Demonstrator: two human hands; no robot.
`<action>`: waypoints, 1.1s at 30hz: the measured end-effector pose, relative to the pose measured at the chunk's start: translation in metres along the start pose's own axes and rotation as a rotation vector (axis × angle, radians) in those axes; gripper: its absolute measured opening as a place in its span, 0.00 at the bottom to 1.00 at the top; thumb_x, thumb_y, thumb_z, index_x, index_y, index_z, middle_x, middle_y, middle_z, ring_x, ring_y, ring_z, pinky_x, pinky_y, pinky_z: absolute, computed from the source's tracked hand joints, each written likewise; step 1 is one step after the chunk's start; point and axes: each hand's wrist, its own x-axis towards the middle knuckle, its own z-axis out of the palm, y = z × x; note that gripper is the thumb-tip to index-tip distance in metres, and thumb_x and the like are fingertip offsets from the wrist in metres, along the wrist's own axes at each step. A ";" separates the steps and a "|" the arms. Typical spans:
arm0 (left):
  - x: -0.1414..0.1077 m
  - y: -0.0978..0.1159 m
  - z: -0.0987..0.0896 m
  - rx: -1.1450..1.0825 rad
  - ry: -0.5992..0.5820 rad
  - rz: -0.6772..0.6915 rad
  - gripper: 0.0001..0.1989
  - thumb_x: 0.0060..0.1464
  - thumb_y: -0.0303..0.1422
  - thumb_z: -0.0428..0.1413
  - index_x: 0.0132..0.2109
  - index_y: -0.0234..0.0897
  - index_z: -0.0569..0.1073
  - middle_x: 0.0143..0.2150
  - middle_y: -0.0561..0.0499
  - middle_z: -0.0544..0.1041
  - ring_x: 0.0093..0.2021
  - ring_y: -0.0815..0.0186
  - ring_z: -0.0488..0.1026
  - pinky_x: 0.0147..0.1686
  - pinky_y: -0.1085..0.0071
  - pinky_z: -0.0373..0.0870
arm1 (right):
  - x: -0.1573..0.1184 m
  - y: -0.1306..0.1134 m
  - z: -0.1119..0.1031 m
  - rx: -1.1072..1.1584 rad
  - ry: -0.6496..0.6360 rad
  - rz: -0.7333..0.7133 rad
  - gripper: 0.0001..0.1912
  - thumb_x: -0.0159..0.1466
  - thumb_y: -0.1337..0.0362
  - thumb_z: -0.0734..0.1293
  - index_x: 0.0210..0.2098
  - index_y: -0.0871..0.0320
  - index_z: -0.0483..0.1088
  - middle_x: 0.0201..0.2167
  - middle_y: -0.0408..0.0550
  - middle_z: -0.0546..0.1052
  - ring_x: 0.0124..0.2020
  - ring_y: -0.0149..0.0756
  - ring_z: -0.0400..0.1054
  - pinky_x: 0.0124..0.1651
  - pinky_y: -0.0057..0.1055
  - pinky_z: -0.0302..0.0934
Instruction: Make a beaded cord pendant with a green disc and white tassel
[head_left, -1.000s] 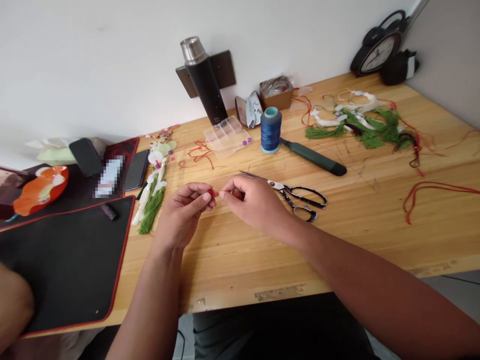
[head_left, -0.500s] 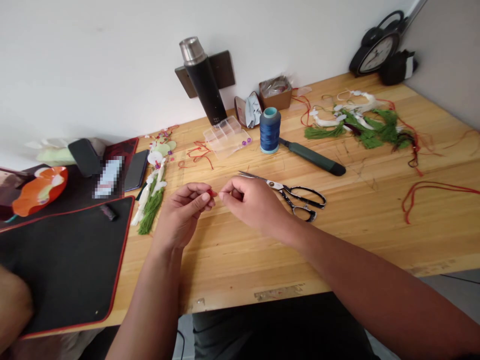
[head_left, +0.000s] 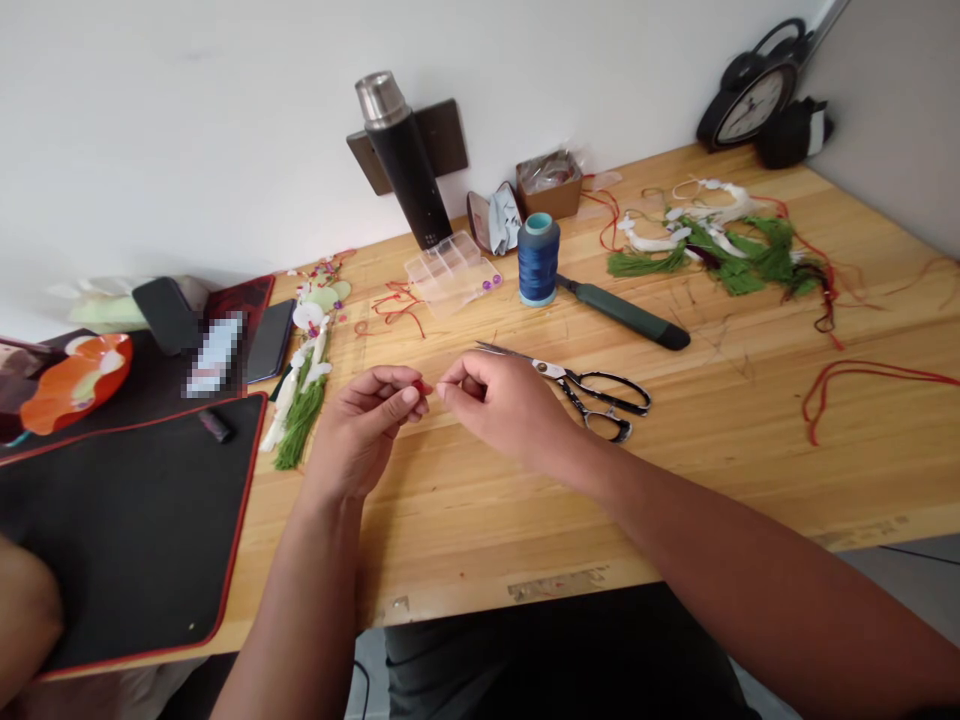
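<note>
Pinching a small red piece [head_left: 421,385] in my left fingers [head_left: 406,396]; my right fingertips [head_left: 444,387] press together beside it, contents unclear.

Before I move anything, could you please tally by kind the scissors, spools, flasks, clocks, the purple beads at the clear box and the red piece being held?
Scissors: 1
Blue spool: 1
Black flask: 1
Black clock: 1
Purple beads at clear box: 2
Red piece in left hand: 1
Total: 7
</note>
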 end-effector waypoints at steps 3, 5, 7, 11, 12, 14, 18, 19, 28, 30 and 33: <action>0.000 0.001 0.000 0.002 0.004 -0.004 0.17 0.44 0.36 0.82 0.40 0.38 0.89 0.32 0.48 0.85 0.31 0.69 0.80 0.34 0.77 0.77 | 0.000 0.000 0.000 0.012 0.004 0.001 0.07 0.71 0.65 0.70 0.34 0.56 0.77 0.28 0.40 0.78 0.29 0.31 0.68 0.37 0.32 0.59; 0.000 0.001 0.000 0.001 0.008 -0.008 0.16 0.45 0.37 0.81 0.40 0.39 0.89 0.32 0.48 0.85 0.31 0.69 0.79 0.34 0.76 0.77 | 0.001 0.000 0.000 0.017 0.003 -0.004 0.07 0.71 0.65 0.70 0.35 0.56 0.77 0.28 0.40 0.78 0.29 0.31 0.68 0.37 0.32 0.59; 0.001 0.000 0.000 -0.002 0.013 -0.006 0.15 0.47 0.37 0.80 0.41 0.40 0.89 0.32 0.49 0.84 0.31 0.69 0.78 0.34 0.75 0.76 | 0.001 0.001 0.001 0.021 0.006 -0.015 0.07 0.70 0.65 0.70 0.34 0.56 0.76 0.29 0.40 0.78 0.29 0.31 0.68 0.38 0.32 0.59; 0.000 -0.002 0.000 0.025 0.021 -0.008 0.14 0.50 0.39 0.77 0.42 0.39 0.90 0.32 0.48 0.83 0.32 0.68 0.77 0.34 0.74 0.74 | 0.001 0.002 0.001 0.029 0.010 -0.027 0.07 0.70 0.65 0.70 0.34 0.56 0.76 0.28 0.40 0.78 0.30 0.32 0.68 0.38 0.32 0.60; 0.000 -0.002 0.000 0.049 0.021 -0.005 0.14 0.50 0.40 0.77 0.42 0.39 0.90 0.32 0.48 0.83 0.32 0.68 0.77 0.34 0.74 0.74 | 0.001 0.002 0.002 0.029 0.009 -0.026 0.07 0.71 0.65 0.70 0.34 0.56 0.76 0.28 0.40 0.78 0.30 0.32 0.68 0.38 0.32 0.60; -0.001 -0.003 0.000 0.121 0.017 0.013 0.15 0.50 0.40 0.78 0.43 0.39 0.90 0.33 0.48 0.84 0.33 0.68 0.77 0.36 0.73 0.74 | 0.001 0.002 0.001 0.022 0.009 -0.019 0.08 0.71 0.65 0.70 0.34 0.56 0.76 0.28 0.40 0.78 0.29 0.32 0.68 0.38 0.32 0.59; -0.002 -0.005 -0.001 0.213 -0.013 0.069 0.16 0.49 0.41 0.80 0.43 0.40 0.90 0.35 0.49 0.84 0.34 0.67 0.75 0.38 0.71 0.74 | 0.001 0.001 0.001 0.006 0.011 -0.017 0.07 0.70 0.66 0.70 0.34 0.56 0.76 0.28 0.40 0.78 0.30 0.32 0.68 0.38 0.32 0.59; -0.002 -0.006 -0.002 0.218 -0.013 0.078 0.16 0.49 0.41 0.80 0.42 0.40 0.89 0.35 0.49 0.84 0.34 0.67 0.75 0.38 0.71 0.73 | 0.000 0.001 0.001 0.006 0.010 -0.019 0.07 0.70 0.66 0.70 0.34 0.56 0.77 0.28 0.40 0.78 0.30 0.32 0.69 0.38 0.32 0.59; -0.001 -0.007 -0.005 0.349 0.004 0.116 0.14 0.55 0.44 0.76 0.38 0.39 0.86 0.30 0.51 0.80 0.32 0.67 0.73 0.36 0.70 0.70 | -0.001 0.001 0.003 0.004 -0.014 -0.009 0.06 0.70 0.66 0.70 0.35 0.56 0.77 0.29 0.40 0.79 0.30 0.31 0.69 0.37 0.31 0.59; -0.001 -0.006 -0.004 0.379 0.012 0.121 0.15 0.56 0.45 0.75 0.38 0.39 0.85 0.29 0.52 0.79 0.32 0.67 0.72 0.36 0.70 0.69 | -0.001 0.001 0.003 -0.001 -0.020 -0.014 0.06 0.70 0.66 0.70 0.36 0.56 0.77 0.29 0.40 0.79 0.30 0.31 0.69 0.38 0.31 0.59; -0.002 -0.005 -0.004 0.406 0.022 0.122 0.15 0.57 0.45 0.75 0.37 0.39 0.85 0.29 0.52 0.79 0.31 0.67 0.71 0.35 0.70 0.68 | -0.001 0.001 0.002 -0.012 -0.027 -0.015 0.06 0.71 0.65 0.70 0.35 0.56 0.77 0.29 0.40 0.80 0.30 0.31 0.69 0.38 0.32 0.59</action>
